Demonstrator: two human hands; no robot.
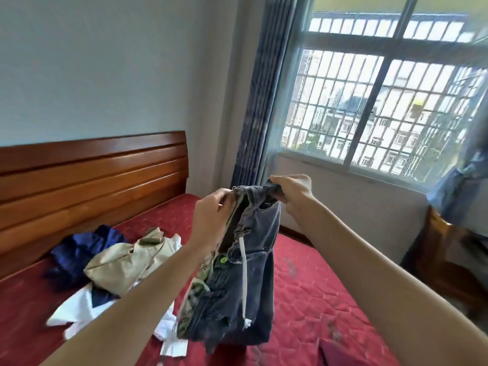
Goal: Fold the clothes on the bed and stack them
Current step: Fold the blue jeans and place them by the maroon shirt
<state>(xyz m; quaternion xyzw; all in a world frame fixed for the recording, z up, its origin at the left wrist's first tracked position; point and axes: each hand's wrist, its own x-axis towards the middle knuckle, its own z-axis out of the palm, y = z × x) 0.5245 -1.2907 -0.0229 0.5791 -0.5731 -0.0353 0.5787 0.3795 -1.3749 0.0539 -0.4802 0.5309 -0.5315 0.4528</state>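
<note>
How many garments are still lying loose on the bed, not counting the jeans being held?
3 that I can tell: a navy garment nearest the headboard, a beige one beside it, and a white one partly underneath. More may be hidden in the pile.

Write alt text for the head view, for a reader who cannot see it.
Both hands, left hand and right hand, hold dark denim jeans up by the waistband above a red bed. Unfolded clothes lie heaped near the wooden headboard; a barred window is behind.
</note>
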